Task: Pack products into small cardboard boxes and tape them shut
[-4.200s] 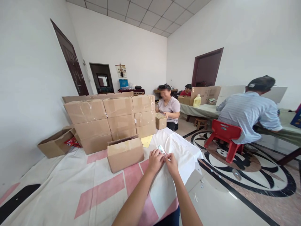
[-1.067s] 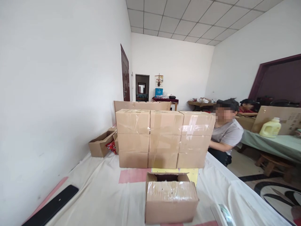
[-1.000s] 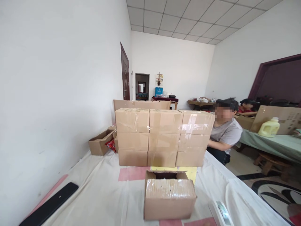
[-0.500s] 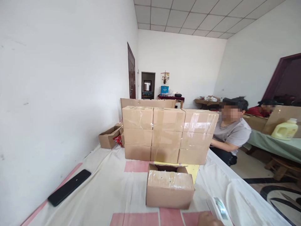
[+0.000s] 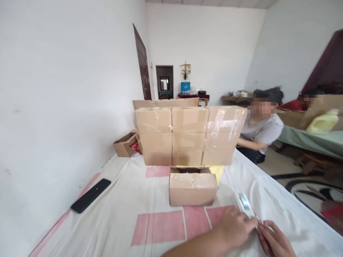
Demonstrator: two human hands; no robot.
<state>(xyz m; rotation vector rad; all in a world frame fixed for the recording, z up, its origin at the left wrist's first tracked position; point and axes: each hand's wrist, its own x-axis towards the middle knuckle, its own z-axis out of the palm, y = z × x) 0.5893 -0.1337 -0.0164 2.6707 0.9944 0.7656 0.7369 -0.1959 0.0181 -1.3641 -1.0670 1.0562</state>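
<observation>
At the lower right, my left hand [image 5: 235,226] reaches in across the table with its fingers curled. Its fingertips lie against the near end of a white, rounded object with a greenish window [image 5: 244,202]. My right hand [image 5: 276,238] is closed just beside it, the fingertips of both hands nearly meeting. A thin, pale and reddish sliver [image 5: 257,218] shows between the hands; what it is I cannot make out. Left of the hands stands an open cardboard box [image 5: 192,191] with clear tape along its top edge.
Behind the box rises a block of stacked, taped cartons [image 5: 189,137]. A black phone-like slab [image 5: 91,195] lies at the left by the wall. A smaller open carton [image 5: 124,147] sits farther back. Beyond the table's right edge a person [image 5: 264,125] crouches.
The view has tilted down. My left hand has come farther into view at the white object, and my right hand has appeared beside it. The open box stays in place.
</observation>
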